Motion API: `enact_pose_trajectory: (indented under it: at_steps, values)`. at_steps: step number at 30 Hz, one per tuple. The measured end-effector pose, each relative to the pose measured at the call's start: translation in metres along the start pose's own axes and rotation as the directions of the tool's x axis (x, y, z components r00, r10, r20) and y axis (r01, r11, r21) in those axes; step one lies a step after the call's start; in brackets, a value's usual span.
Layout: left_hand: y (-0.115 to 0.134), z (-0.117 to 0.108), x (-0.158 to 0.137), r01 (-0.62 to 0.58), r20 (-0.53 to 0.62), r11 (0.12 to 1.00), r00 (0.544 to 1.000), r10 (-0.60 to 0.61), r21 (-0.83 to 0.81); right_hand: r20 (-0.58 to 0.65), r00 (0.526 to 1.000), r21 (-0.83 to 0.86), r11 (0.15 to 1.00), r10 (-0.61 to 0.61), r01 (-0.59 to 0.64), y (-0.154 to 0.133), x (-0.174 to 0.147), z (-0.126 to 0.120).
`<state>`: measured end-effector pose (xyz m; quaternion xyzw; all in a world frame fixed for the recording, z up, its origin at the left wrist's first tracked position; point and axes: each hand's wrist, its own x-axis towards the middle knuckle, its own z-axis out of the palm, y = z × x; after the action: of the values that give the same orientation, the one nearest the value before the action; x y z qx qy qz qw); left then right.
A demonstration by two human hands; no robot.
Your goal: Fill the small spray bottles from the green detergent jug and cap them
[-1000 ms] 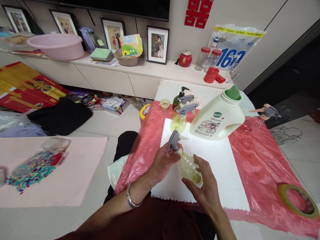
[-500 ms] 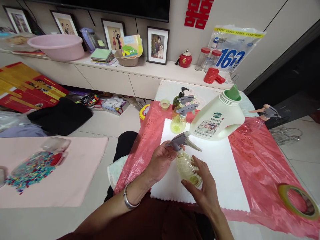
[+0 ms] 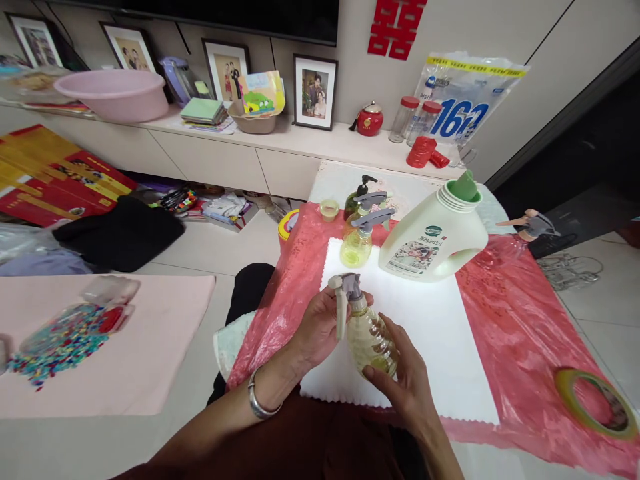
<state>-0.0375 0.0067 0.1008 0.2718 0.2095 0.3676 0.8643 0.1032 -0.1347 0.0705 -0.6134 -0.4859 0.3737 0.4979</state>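
A clear ribbed spray bottle [image 3: 369, 337] with a grey trigger head and a little yellowish liquid is held over the white sheet [image 3: 440, 347]. My left hand [image 3: 320, 323] has its fingers closed around the neck and sprayer head, with the trigger lever pointing toward me on the left. Wrapped round the lower body of the bottle is my right hand [image 3: 405, 370]. Just beyond stands another spray bottle [image 3: 356, 248] with yellowish liquid, and behind it is a dark pump bottle [image 3: 356, 200]. A large pale green detergent jug [image 3: 425, 233] with a green spout stands to the right.
Red plastic film [image 3: 505, 293] covers the table under the sheet. A roll of tape [image 3: 595, 403] lies at the right, and a spray bottle with an orange trigger [image 3: 530, 227] behind it. A small cup [image 3: 329, 209] sits at the far left corner. Coloured beads [image 3: 60, 350] lie on a pink surface.
The sprayer head has turned: its trigger pointed right before and now points left toward me. Both hands remain on the bottle, which stands a little more upright.
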Motion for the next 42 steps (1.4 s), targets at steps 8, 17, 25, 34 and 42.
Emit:
enact_pose_trajectory:
  at_steps: [8,17,25,34,42]
  values:
    - [-0.004,0.008,-0.006,-0.091,-0.032,0.994,0.995,0.093,0.064,-0.011,1.000,-0.001,1.000,-0.017,0.017,-0.003,0.003,0.002]
    - [-0.009,0.002,-0.004,-0.005,-0.023,1.000,1.000,0.005,-0.023,0.089,0.996,0.325,0.944,0.032,-0.059,-0.009,0.002,0.008]
    - [-0.011,0.009,-0.006,-0.060,0.002,0.998,0.998,0.060,0.015,0.010,1.000,0.245,0.969,-0.010,0.008,-0.013,0.004,0.014]
    - [-0.009,0.003,-0.007,0.020,-0.048,1.000,0.999,-0.020,0.010,0.021,1.000,0.270,0.963,-0.001,-0.004,-0.009,0.004,0.016]
    - [-0.010,0.010,-0.008,-0.067,-0.041,0.998,0.997,0.068,0.020,-0.043,0.999,0.139,0.989,-0.033,0.039,-0.003,0.002,0.018]
